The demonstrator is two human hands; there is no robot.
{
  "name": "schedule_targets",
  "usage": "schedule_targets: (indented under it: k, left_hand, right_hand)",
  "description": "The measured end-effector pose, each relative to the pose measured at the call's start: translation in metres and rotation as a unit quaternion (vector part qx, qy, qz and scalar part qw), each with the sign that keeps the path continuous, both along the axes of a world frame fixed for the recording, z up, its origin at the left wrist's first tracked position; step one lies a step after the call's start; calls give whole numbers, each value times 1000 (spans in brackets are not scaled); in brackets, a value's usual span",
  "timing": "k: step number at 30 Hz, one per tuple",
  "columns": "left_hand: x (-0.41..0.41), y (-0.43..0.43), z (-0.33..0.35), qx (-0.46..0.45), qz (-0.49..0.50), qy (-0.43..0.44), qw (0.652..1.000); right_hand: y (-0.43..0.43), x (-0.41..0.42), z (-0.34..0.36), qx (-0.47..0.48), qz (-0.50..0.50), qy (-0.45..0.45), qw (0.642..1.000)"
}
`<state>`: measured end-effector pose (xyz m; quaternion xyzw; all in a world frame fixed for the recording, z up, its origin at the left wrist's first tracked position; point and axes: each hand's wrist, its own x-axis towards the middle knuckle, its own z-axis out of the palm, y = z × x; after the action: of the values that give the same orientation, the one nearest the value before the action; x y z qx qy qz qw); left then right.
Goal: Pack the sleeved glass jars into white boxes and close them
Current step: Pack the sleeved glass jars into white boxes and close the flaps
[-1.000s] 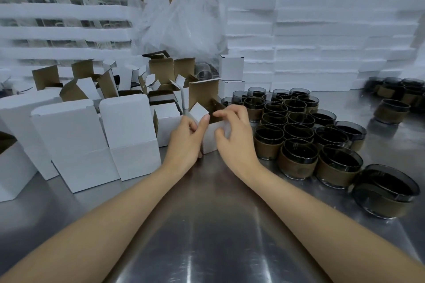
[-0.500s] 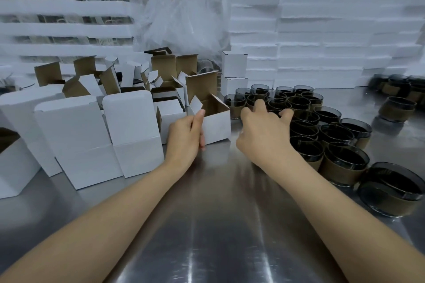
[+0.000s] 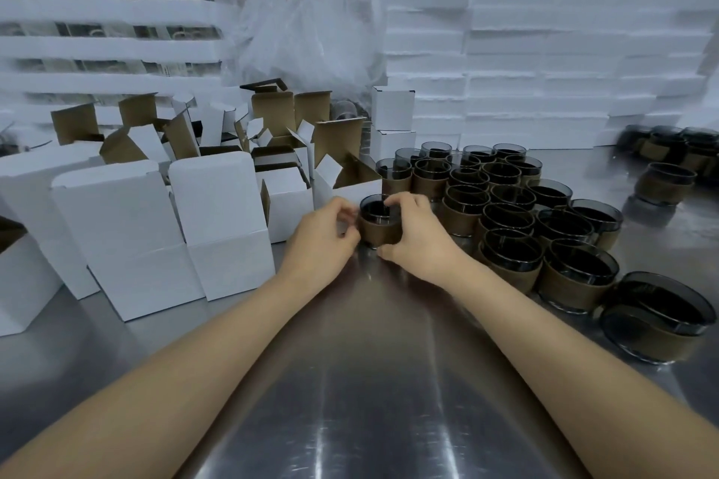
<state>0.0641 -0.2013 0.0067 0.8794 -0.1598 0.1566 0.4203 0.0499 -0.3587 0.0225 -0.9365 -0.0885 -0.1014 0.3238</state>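
Note:
A dark glass jar with a brown paper sleeve (image 3: 379, 227) stands in front of an open white box (image 3: 352, 183) whose brown-lined flaps stick up. My right hand (image 3: 412, 237) grips this jar, fingers curled over its rim and thumb under its side. My left hand (image 3: 323, 235) is at the jar's left side with curled fingers touching the sleeve. A cluster of several more sleeved jars (image 3: 505, 214) fills the table to the right.
Closed white boxes (image 3: 218, 222) stand at the left, with several open boxes (image 3: 272, 121) behind them. Foam trays (image 3: 544, 62) are stacked at the back, beside a plastic bag (image 3: 311, 23). More jars (image 3: 665, 183) sit far right. The steel table (image 3: 369, 381) lies below my arms.
My right hand left the box, reached into the jar cluster and brought one jar over in front of the open box. My left hand let go of the box flap and met the jar.

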Motion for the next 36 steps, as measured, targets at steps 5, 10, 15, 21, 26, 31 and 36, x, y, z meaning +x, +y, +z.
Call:
schedule_targets:
  k: [5, 10, 15, 21, 26, 31, 36]
  left_hand:
    - [-3, -1, 0, 44, -40, -11, 998]
    - [-1, -3, 0, 11, -39, -46, 998]
    - [1, -3, 1, -56, -40, -37, 997]
    - [1, -3, 3, -69, -14, -72, 995]
    - [-4, -5, 4, -66, 0, -81, 995]
    - [-7, -5, 5, -67, -10, -75, 995]
    - [-7, -6, 5, -84, -19, -59, 995]
  right_hand:
    - [-3, 5, -6, 128, -17, -36, 991]
    - [1, 6, -6, 296, 6, -30, 955]
    - [-1, 3, -8, 316, 86, -10, 945]
    - [1, -2, -4, 364, 125, 8, 923]
    - [1, -4, -1, 319, 125, 19, 939]
    - [0, -2, -6, 332, 141, 12, 933]
    - [2, -1, -6, 341, 136, -37, 929]
